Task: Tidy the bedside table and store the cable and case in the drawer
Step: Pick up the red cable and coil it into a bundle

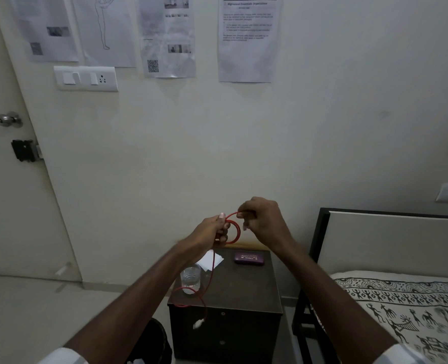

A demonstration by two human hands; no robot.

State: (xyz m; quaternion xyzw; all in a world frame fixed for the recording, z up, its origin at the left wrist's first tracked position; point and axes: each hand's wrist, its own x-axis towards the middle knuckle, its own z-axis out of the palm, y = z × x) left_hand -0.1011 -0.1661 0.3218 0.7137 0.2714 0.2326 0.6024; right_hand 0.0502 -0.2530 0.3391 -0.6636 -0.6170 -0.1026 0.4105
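A thin red cable [235, 232] is coiled into loops in the air above the dark bedside table [243, 290]. My left hand [212, 229] grips the loops, while my right hand [262, 219] pinches the strand at the top of the coil. The cable's loose tail hangs down past the table's front edge and ends in a white plug [198, 323]. A purple case [249, 258] lies flat near the back right of the tabletop. The drawer front [225, 329] below the top is shut.
A glass of water [190, 279] stands at the table's left front, and white paper [213, 260] lies behind it. A bed with patterned sheet [406, 306] is to the right, a door [20, 179] to the left, and a dark object [151, 340] on the floor.
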